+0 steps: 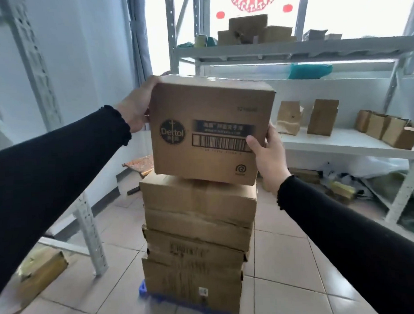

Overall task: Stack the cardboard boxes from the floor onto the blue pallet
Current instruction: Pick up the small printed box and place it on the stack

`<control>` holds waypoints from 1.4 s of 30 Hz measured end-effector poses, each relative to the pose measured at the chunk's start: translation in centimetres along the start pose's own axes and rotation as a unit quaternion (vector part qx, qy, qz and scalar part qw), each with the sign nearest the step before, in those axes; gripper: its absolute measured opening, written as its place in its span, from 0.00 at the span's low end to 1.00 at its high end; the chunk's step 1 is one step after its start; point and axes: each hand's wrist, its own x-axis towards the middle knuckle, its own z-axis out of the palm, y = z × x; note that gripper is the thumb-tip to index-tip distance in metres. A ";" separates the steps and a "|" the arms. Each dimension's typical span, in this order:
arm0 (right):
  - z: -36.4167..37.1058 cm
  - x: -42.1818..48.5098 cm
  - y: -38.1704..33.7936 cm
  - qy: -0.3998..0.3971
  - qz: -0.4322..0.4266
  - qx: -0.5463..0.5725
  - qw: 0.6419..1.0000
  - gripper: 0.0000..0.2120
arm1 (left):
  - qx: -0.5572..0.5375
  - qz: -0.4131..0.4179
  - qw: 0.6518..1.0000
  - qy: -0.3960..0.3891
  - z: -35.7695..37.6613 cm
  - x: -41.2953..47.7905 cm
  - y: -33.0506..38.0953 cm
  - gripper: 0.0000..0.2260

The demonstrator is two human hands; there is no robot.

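- Dettol box sits atop the stack of cardboard boxes, slightly tilted.
- Left hand grips the Dettol box's upper left corner; right hand clasps its lower right corner.
- Blue pallet under the stack.
- Small box on the floor, left of the stack.

the top box sits on the stack on the pallet (hands at its left and right sides); a shelf rack stands behind.

Long black sleeves, frilled cuffs, both arms.
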 end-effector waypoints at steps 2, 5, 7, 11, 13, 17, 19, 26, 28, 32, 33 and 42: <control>1.6 -0.5 0.2 0.011 0.010 -0.006 1.000 0.21 | -0.002 -0.008 1.000 0.002 -1.2 0.5 -0.7 0.14; 2.8 -1.1 0.2 0.026 0.023 -0.024 0.999 0.22 | -0.008 -0.018 1.000 -0.002 -1.8 1.0 -1.1 0.14; 3.0 -1.5 0.5 0.035 0.030 -0.035 0.998 0.23 | -0.004 -0.024 1.000 -0.016 -1.8 1.3 -1.4 0.15; 3.1 -1.8 1.0 0.044 0.021 -0.055 0.997 0.23 | -0.012 -0.020 0.999 -0.025 -1.6 1.5 -2.7 0.12; 3.2 -2.0 1.2 0.036 0.006 -0.059 0.998 0.25 | -0.015 -0.014 1.000 -0.017 -1.9 1.6 -3.3 0.12; 2.8 -1.6 1.9 0.028 -0.014 -0.064 0.997 0.28 | -0.015 -0.007 1.000 0.006 -2.1 1.5 -3.7 0.13; 2.2 -1.2 2.6 0.034 -0.018 -0.065 0.997 0.27 | -0.001 -0.001 1.000 -0.002 -1.7 1.3 -3.8 0.13; 0.7 -1.6 5.2 0.016 -0.034 -0.125 0.991 0.35 | -0.030 0.027 0.998 -0.041 -1.5 0.3 -6.1 0.23; 0.3 -1.9 6.0 -0.002 -0.023 -0.139 0.990 0.37 | 0.009 0.029 0.998 -0.052 -1.4 0.1 -8.6 0.31; -0.5 -3.2 8.7 -0.078 0.011 -0.207 0.975 0.42 | 0.105 0.021 0.993 -0.054 -1.5 -1.4 -15.5 0.35; -0.7 -3.6 9.3 -0.095 0.016 -0.229 0.969 0.41 | 0.114 0.023 0.991 -0.064 -1.4 -1.9 -17.1 0.33; -0.3 -4.9 12.5 -0.078 -0.004 -0.269 0.960 0.31 | 0.208 0.071 0.975 -0.039 -1.6 -2.5 -23.5 0.21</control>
